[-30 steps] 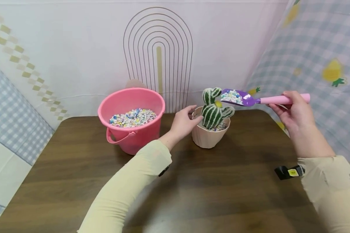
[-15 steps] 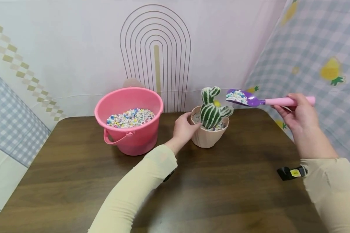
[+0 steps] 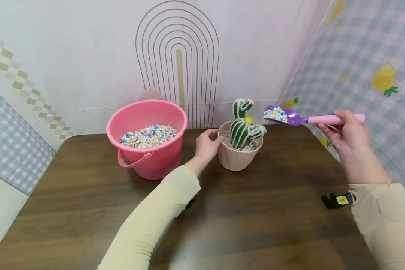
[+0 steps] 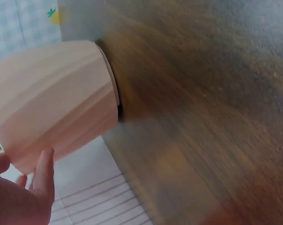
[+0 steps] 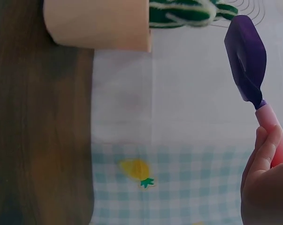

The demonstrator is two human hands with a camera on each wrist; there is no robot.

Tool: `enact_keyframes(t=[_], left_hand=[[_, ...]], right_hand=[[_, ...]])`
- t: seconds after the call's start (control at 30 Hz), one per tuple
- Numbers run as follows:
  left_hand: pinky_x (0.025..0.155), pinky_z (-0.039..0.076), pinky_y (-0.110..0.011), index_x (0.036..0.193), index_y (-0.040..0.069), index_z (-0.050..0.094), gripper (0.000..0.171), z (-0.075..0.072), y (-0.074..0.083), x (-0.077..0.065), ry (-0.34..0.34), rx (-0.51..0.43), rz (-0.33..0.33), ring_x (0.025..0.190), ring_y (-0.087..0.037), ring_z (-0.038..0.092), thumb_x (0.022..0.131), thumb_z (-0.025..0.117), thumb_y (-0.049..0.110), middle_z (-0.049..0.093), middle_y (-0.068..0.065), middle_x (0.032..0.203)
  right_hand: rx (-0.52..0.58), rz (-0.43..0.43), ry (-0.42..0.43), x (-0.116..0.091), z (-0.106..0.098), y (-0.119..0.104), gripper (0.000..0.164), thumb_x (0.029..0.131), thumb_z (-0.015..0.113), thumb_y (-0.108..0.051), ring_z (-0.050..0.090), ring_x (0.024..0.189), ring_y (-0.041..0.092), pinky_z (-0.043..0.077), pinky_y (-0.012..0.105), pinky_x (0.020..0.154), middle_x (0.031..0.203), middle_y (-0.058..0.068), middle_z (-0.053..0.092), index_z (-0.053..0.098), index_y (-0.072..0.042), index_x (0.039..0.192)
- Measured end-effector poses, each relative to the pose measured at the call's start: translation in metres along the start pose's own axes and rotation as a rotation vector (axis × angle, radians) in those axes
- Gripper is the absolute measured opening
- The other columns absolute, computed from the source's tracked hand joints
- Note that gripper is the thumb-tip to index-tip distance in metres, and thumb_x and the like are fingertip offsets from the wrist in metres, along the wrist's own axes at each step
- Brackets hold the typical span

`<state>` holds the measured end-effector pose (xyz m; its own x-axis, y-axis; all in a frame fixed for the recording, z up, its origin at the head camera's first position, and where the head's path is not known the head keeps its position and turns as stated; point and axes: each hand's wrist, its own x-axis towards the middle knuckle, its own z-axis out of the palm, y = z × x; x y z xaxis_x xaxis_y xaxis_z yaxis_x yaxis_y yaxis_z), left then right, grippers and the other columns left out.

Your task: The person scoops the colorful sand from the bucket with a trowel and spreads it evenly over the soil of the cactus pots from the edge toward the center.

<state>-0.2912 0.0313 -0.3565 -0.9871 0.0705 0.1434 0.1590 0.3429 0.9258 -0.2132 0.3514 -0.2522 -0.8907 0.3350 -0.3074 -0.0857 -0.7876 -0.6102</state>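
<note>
Head view: the right hand grips a purple scoop of beads by its pink handle, up near the cactus. The left hand seems to pinch the pot on the table.

And it's a pink bucket at nine o'clock, multicoloured pellets inside! Purple scoop, pink handle, at three! White-striped green cactus, beige pot! Brown wood-grained counter at six, blue-grey checked cloth at two!
</note>
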Motion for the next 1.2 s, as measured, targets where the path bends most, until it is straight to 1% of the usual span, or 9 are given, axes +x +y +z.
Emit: enact_keyframes(t=[0.17, 0.3, 0.37, 0.43, 0.53, 0.63, 0.77, 0.97, 1.2], left_hand=[[0.083, 0.054, -0.03, 0.11, 0.007, 0.069, 0.024, -0.004, -0.002, 0.005, 0.033, 0.022, -0.012, 0.098, -0.019, 0.065, 0.089, 0.061, 0.017, 0.071, -0.009, 0.104], [0.083, 0.054, -0.029, 0.111, 0.006, 0.068, 0.027, -0.005, -0.003, 0.001, 0.039, 0.031, -0.005, 0.097, -0.02, 0.065, 0.089, 0.062, 0.021, 0.07, -0.01, 0.104], [0.085, 0.053, -0.03, 0.116, 0.005, 0.064, 0.034, -0.005, -0.003, -0.004, 0.012, 0.018, 0.002, 0.099, -0.021, 0.064, 0.087, 0.065, 0.023, 0.068, -0.01, 0.109], [0.09, 0.051, -0.032, 0.124, 0.005, 0.058, 0.046, -0.005, -0.004, -0.01, -0.045, 0.023, 0.018, 0.105, -0.022, 0.06, 0.084, 0.068, 0.027, 0.064, -0.011, 0.117], [0.101, 0.045, -0.035, 0.136, 0.009, 0.046, 0.07, -0.005, -0.005, -0.018, -0.15, 0.095, 0.058, 0.12, -0.021, 0.051, 0.078, 0.074, 0.036, 0.051, -0.009, 0.133], [0.108, 0.038, -0.036, 0.143, 0.012, 0.036, 0.087, -0.005, -0.007, -0.022, -0.212, 0.176, 0.095, 0.13, -0.02, 0.041, 0.073, 0.077, 0.042, 0.04, -0.007, 0.143], [0.11, 0.036, -0.036, 0.145, 0.013, 0.034, 0.09, -0.005, -0.009, -0.018, -0.228, 0.166, 0.103, 0.132, -0.02, 0.039, 0.071, 0.079, 0.039, 0.039, -0.007, 0.145], [0.108, 0.038, -0.034, 0.146, 0.012, 0.032, 0.09, -0.007, -0.01, -0.004, -0.236, 0.112, 0.099, 0.13, -0.022, 0.042, 0.072, 0.08, 0.032, 0.039, -0.01, 0.145], [0.112, 0.032, -0.037, 0.149, 0.013, 0.023, 0.09, -0.006, -0.012, 0.002, -0.281, 0.073, 0.078, 0.139, -0.023, 0.031, 0.078, 0.075, 0.031, 0.028, -0.009, 0.153]], right_hand=[[-0.038, 0.011, -0.013, 0.005, -0.007, 0.001, 0.024, 0.085, 0.062, 0.002, 0.067, 0.073, 0.028, 0.059, 0.042, 0.063, 0.081, 0.009, 0.054, 0.045, -0.011, 0.097], [-0.071, 0.021, -0.005, 0.01, -0.012, 0.003, 0.02, 0.085, 0.062, 0.002, 0.067, 0.071, 0.026, 0.059, 0.041, 0.062, 0.077, 0.01, 0.058, 0.048, -0.009, 0.094], [-0.095, 0.029, -0.005, 0.012, -0.014, 0.003, 0.018, 0.086, 0.062, 0.001, 0.068, 0.07, 0.026, 0.059, 0.04, 0.061, 0.076, 0.01, 0.06, 0.049, -0.009, 0.093], [-0.114, 0.032, -0.018, 0.014, -0.015, 0.004, 0.013, 0.086, 0.061, 0.001, 0.068, 0.069, 0.026, 0.059, 0.04, 0.059, 0.073, 0.011, 0.061, 0.051, -0.006, 0.09], [-0.151, 0.025, -0.036, 0.016, -0.017, 0.005, 0.01, 0.086, 0.061, 0.001, 0.068, 0.067, 0.026, 0.059, 0.039, 0.057, 0.071, 0.011, 0.061, 0.053, -0.004, 0.086], [-0.179, 0.022, -0.053, 0.019, -0.017, 0.007, 0.01, 0.086, 0.059, 0.003, 0.067, 0.066, 0.025, 0.058, 0.039, 0.056, 0.07, 0.011, 0.06, 0.052, -0.003, 0.084], [-0.208, 0.022, -0.073, 0.021, -0.017, 0.011, 0.01, 0.086, 0.058, 0.005, 0.067, 0.065, 0.024, 0.058, 0.039, 0.056, 0.069, 0.01, 0.06, 0.052, -0.003, 0.083], [-0.251, -0.002, -0.107, 0.021, -0.015, 0.017, 0.012, 0.087, 0.057, 0.004, 0.068, 0.064, 0.023, 0.058, 0.037, 0.055, 0.067, 0.01, 0.06, 0.056, -0.001, 0.076], [-0.322, -0.046, -0.059, 0.023, -0.007, 0.021, 0.011, 0.084, 0.062, 0.003, 0.067, 0.064, 0.018, 0.059, 0.035, 0.056, 0.069, 0.006, 0.058, 0.054, -0.004, 0.08]])
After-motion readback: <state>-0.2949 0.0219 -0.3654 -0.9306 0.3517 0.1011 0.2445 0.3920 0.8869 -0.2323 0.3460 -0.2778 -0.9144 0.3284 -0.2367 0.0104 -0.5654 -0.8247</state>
